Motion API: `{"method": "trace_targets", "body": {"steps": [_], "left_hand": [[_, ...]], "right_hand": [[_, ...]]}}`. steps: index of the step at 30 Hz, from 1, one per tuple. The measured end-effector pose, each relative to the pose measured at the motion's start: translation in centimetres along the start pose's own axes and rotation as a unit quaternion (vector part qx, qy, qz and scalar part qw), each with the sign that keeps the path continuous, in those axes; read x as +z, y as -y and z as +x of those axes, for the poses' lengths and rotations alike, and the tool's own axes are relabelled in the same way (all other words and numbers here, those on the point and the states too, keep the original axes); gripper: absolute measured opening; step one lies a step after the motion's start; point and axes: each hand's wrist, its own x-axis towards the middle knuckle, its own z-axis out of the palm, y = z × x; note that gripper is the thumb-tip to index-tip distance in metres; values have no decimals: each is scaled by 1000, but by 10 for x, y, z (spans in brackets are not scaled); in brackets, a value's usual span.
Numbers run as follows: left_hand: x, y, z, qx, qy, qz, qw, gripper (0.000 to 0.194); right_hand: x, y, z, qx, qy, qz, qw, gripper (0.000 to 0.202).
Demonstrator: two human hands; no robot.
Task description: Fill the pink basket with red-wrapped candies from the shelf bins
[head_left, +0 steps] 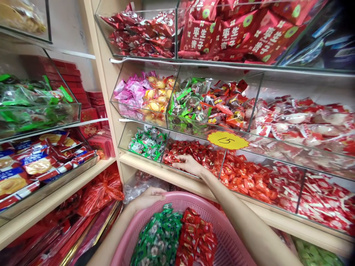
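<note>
A pink plastic basket (177,196) holds a pile of green-wrapped candies (158,236) on its left and red-wrapped candies (196,236) on its right. My left hand (151,196) grips the basket's rim at the far left, its fingers partly hidden. Over the lower shelf, my right hand (190,165) reaches into a clear bin of small dark-red wrapped candies (206,153). Its fingers are stretched out and apart, touching the candies at the front of the bin. No candy shows clearly within them.
Beside that bin are silver-and-green candies (149,143) and orange-red candies (246,175). Clear bins of packaged sweets (191,103) fill the tier above, with a yellow price tag (227,140) on the front. A wooden upright (107,74) and shelf edge (166,176) frame the bins.
</note>
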Motion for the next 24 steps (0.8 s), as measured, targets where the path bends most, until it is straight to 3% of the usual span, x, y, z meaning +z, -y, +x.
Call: {"method": "trace_targets", "body": {"steps": [16,20,24], "left_hand": [[-2,-2,-3,19,-15,43,999,43],[-2,-1,-1,17,1,36,999,45],[-3,1,0,13,8,45,999,45]], "right_hand": [[0,1,-8,-46,-56,-27,997,31],[-1,3,-6,-46,-118,-60,990,39],[-6,22,-18,-82,-184,-122,972,37]]}}
